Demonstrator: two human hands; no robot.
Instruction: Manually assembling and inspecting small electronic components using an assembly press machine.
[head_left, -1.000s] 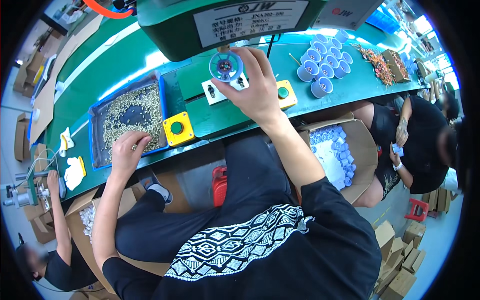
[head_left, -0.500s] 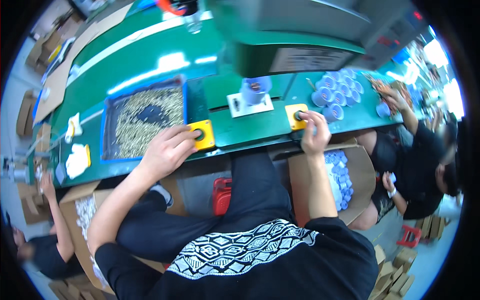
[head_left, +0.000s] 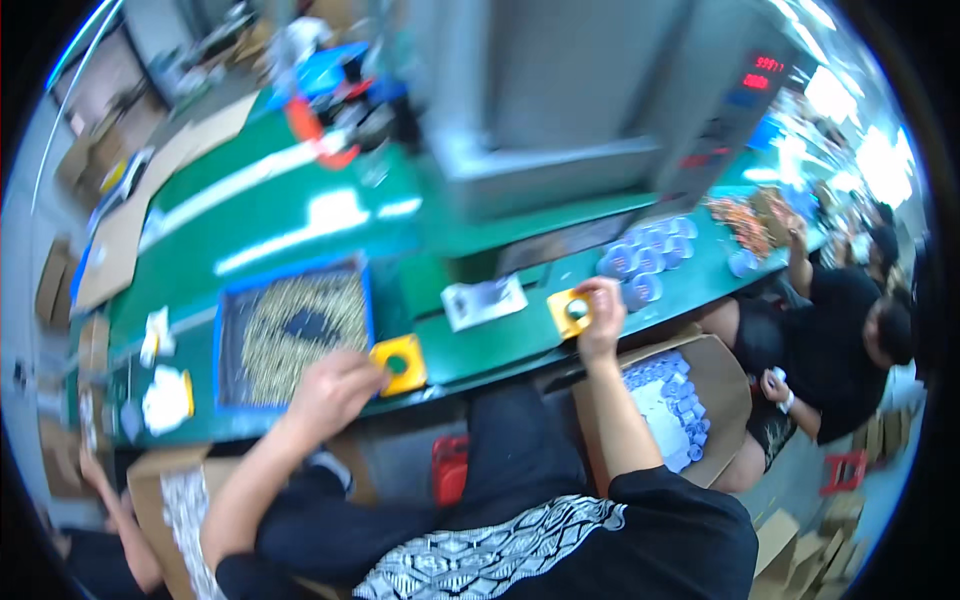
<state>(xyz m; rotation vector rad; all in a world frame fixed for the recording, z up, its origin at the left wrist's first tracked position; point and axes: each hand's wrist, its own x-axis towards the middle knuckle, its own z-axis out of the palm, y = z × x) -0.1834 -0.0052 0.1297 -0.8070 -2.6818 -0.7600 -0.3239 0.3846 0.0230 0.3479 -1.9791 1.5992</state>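
I have the left hand (head_left: 335,392) at the near left of the desk (head_left: 480,352), its fingers bent and drawn together, the tips right at the left edge of a yellow button box (head_left: 412,368); the hand is blurred, and I cannot tell whether it touches the box or has hold of anything. My right hand (head_left: 603,312) is over the right side of a second yellow box (head_left: 560,316), fingers partly curled beside its green button (head_left: 576,309); whether anything sits inside the fingers I cannot make out. Between the two boxes and a little farther off I see a white plate (head_left: 484,302) on the desk, close to the near lower edge of the big grey machine (head_left: 560,110), whose right side carries a lit red display (head_left: 763,72). Left of the left-hand box, near my left hand, stands a blue-rimmed tray (head_left: 369,300) with small brass-coloured pieces (head_left: 275,335) spread around a dark patch. On the right, beyond the right-hand box, a group of bluish cups (head_left: 648,257) stands on the desk, and below the desk's near edge an open carton (head_left: 728,392) holds more cups (head_left: 687,408). Farther right a co-worker (head_left: 835,315) in black has one hand beside an orange heap (head_left: 738,225)
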